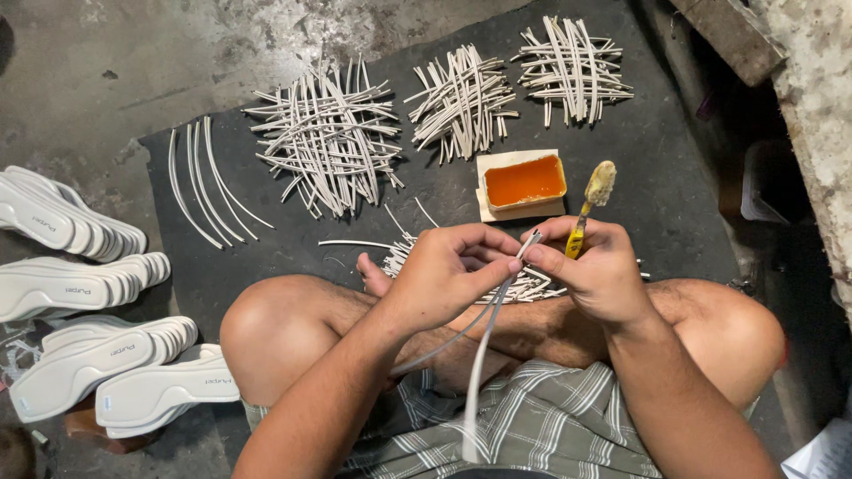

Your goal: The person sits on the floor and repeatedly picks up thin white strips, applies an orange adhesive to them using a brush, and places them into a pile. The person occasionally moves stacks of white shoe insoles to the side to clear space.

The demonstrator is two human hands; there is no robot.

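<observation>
White strip [493, 312] pinched between both hands [532, 266], raised above knees.

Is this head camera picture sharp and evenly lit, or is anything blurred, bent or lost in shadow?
Head view: the left hand, right hand and criss-cross piles of thin white strips are sharp under soft, even light; the orange glue tray shows no glare; the right edge beside the rough wall sinks into dark shadow; the stacked white shoe soles look slightly stretched by the wide lens.

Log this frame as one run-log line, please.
left hand: pinches white strips | right hand: holds yellow brush, touches strip ends | orange glue tray ahead | strip piles on mat
</observation>
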